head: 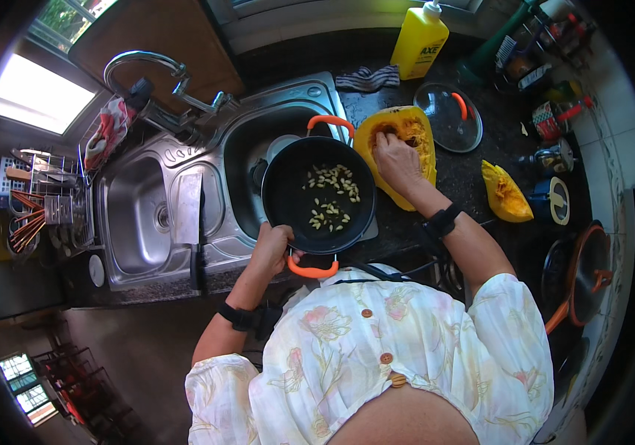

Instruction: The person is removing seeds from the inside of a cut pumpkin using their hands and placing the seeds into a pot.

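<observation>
My left hand (273, 246) grips the near rim of a black two-handled pan (289, 183), its thumb over the edge beside the near orange handle (313, 271). Inside the pan, pale pumpkin seeds (331, 181) lie in two loose clusters. The pan overlaps the right sink basin and the counter edge. To its right rests a large cut pumpkin piece (424, 167), hollow side up, with stringy orange pulp. My right hand (400, 160) reaches into that hollow with fingers bent; the fingertips are hidden, so whatever they hold cannot be seen.
A cleaver (188, 211) lies across the sink's middle, blade away from me. Right of the pumpkin are a glass lid (451, 119) and a smaller pumpkin wedge (505, 192). A yellow detergent bottle (420, 41), striped cloth (367, 79) and curved faucet (145, 58) stand farther back.
</observation>
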`<state>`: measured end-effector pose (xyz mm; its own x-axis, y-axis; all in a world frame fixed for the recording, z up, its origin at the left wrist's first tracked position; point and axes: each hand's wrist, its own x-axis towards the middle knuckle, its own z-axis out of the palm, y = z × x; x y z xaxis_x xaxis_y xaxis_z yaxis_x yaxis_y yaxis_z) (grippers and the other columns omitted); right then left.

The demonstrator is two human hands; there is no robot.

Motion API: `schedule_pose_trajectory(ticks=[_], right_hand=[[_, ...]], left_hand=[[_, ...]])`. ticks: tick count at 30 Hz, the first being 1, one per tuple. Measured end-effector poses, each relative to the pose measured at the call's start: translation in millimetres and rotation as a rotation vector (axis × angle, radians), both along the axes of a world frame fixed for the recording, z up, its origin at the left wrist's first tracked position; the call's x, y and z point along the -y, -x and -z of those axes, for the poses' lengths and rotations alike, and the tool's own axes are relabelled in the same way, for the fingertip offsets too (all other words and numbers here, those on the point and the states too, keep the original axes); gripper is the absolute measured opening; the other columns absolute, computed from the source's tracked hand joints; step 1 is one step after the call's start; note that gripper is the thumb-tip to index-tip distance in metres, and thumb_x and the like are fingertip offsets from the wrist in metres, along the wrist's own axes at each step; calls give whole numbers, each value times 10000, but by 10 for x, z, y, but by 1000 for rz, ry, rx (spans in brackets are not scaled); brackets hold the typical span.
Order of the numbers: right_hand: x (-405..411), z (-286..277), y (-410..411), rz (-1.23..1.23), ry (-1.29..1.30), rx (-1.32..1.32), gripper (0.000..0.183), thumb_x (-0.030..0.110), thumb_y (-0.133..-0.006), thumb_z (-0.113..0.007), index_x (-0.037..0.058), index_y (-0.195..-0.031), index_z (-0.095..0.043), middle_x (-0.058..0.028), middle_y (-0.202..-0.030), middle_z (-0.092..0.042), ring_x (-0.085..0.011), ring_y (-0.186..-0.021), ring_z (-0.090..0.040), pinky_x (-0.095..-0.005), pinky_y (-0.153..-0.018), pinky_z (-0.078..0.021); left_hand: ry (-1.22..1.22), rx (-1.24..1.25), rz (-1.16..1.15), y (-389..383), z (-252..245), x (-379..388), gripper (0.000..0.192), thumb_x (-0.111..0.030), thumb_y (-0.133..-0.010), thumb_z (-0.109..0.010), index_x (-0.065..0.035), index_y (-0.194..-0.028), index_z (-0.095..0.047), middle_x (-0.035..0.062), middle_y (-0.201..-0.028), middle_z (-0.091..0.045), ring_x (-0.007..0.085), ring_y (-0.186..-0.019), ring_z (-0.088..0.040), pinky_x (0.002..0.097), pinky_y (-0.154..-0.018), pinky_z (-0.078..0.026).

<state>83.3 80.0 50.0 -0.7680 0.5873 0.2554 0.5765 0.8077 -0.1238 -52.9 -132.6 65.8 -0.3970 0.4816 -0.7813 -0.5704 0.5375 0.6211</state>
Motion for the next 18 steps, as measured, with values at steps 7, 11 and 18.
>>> schedule_pose_trajectory(ticks=[7,11,18], right_hand=[[-71,96,11,130,190,4,232,124,-712,-508,-5,-896,-451,-188,-776,-544,-335,-658,-558,-378,-576,-464],[-131,90,24,145,209,-54,201,100,-718,-491,20,-899,-454,-193,-822,-542,-340,-687,-561,-395,-599,-464],[-156,150,-19,28,174,-188,237,117,-683,-543,48,-905,-499,-169,-792,-558,-308,-677,-561,-363,-610,-467]], left_hand=[[1,-4,-22,14,93,7,273,6,-638,-394,36,-883,-277,156,-616,-449,221,-400,-474,272,-281,-373],[-11,1,-11,17,103,12,248,10,-635,-390,59,-865,-309,154,-604,-454,223,-394,-474,268,-275,-367],[-29,31,24,61,159,30,281,4,-644,-389,59,-890,-263,179,-632,-463,217,-404,-471,265,-273,-365]])
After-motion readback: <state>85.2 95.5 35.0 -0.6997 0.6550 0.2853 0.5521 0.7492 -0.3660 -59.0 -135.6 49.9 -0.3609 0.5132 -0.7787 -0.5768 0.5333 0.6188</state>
